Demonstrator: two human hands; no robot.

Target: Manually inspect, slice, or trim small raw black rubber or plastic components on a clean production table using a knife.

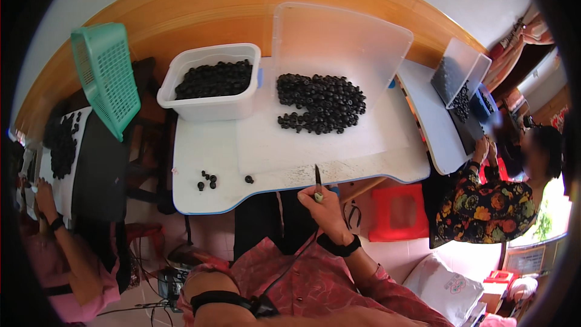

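My right hand (pixel 324 211) is closed around the handle of a small knife (pixel 318 175), its dark blade pointing away from me over the front edge of the white table (pixel 266 151). My left arm, with a black strap round it, shows at the lower edge, but its hand is out of sight. Beyond the knife lies a heap of small black ring-shaped parts (pixel 321 100), spread before a clear plastic bin (pixel 339 39) tipped on its side. Several loose black parts (pixel 209 180) lie near the table's front left, with a single one (pixel 249 179) to their right.
A white tub (pixel 209 108) of black parts stands at the back left. Farther left is a green basket (pixel 109 79). A co-worker in pink (pixel 78 272) is at the left; another in a floral top (pixel 484 206) works at the right table. A red stool (pixel 398 212) stands below.
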